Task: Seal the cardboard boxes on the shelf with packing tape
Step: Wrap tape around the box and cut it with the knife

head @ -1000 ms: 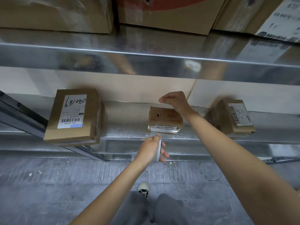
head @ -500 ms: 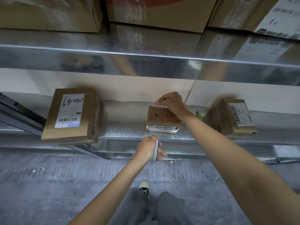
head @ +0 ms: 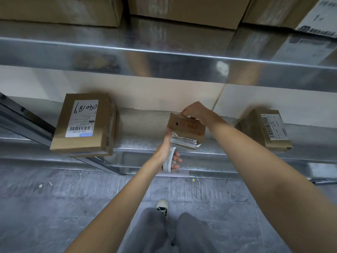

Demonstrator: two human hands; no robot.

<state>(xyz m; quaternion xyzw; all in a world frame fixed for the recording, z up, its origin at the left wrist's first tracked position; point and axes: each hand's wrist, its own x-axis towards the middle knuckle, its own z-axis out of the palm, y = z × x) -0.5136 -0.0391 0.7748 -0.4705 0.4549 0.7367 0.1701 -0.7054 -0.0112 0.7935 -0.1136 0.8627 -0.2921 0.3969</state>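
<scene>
Head view: small box (head: pixel 186 130) sitting mid-shelf (head: pixel 145 143), long axis left-right. Right hand (head: pixel 196 111) pinching far edge; left hand (head: pixel 166 152), fingers curling round tape roll (head: pixel 168 159), hovering just near-left.

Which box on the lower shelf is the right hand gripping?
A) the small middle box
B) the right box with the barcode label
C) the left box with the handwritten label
A: the right hand grips the far edge of the small middle box.
</scene>
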